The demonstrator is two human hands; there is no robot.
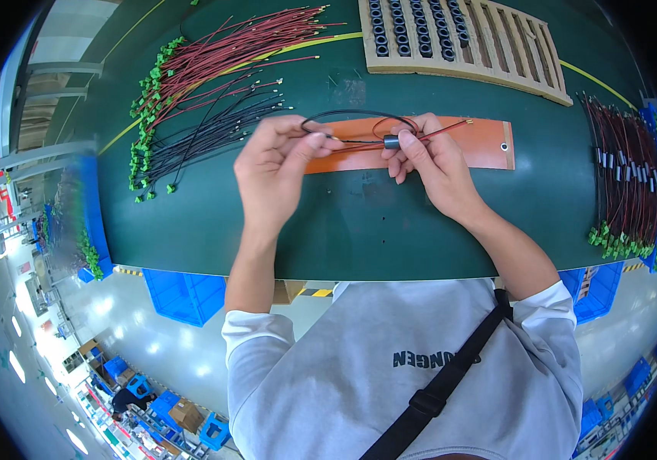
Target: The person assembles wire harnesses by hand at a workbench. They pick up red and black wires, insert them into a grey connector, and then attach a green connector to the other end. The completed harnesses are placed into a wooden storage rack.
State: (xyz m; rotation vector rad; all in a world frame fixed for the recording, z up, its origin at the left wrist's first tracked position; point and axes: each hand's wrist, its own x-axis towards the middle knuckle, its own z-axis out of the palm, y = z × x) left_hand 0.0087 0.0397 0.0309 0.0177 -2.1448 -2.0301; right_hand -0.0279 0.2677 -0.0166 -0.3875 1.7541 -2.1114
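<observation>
Through my remote view, I have both hands working above the orange strip point(489, 142) that lies on the green bench point(378, 230). My left hand point(275, 165), over the strip's left end, pinches a thin black wire point(359, 112) between thumb and fingers. My right hand point(437, 165), over the strip's middle, grips a small black cylinder point(391, 142) with its thumb on top. The black wire arches in a loop from one hand to the other, and a red wire point(451, 126) pokes out past the right fingers, toward the strip's right end. The fingers cover the details, so I can't be sure how the wires run through the cylinder.

Left of the strip I see a fan of red wires point(244, 38) and, nearer it, black wires point(213, 136), with green connectors point(144, 115) at their outer ends. Beyond the strip sits a cardboard tray point(466, 70) holding rows of dark round pieces point(422, 34). Well right of the strip lie bundled wires point(612, 203) with grey sleeves point(635, 172).
</observation>
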